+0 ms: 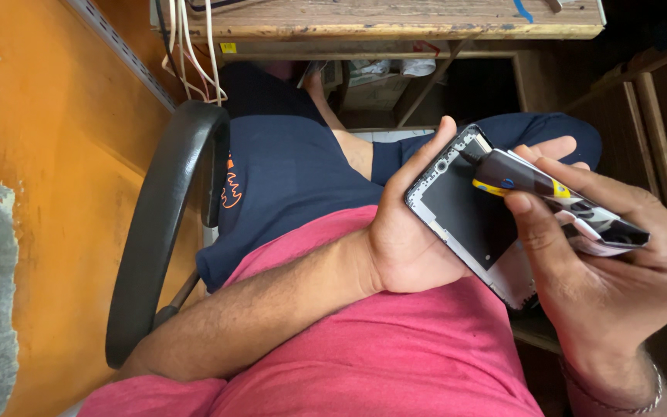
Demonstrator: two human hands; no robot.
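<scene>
Left hand (407, 239), forearm crossing the torso, palm up, fingers curled in a cradling grip. Right hand (611, 262), wrist bent, fingers pinched closed, thumb forward.

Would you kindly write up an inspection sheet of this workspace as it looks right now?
Surface: a worn wooden desk at the top edge; the work itself is held over the lap.
Job's things: an opened phone with its back cover off, dark inner plate showing; a dark powered screwdriver with yellow accents, tip at the phone's upper corner.
Clutter: papers or packets under the desk, too dim to identify.
Grippers: left hand cradles the phone; right hand grips the screwdriver.
Cables: white and dark cables hang from the desk's left end.
Surroundings: black chair armrest, orange wall, wooden cabinet to the right.
</scene>
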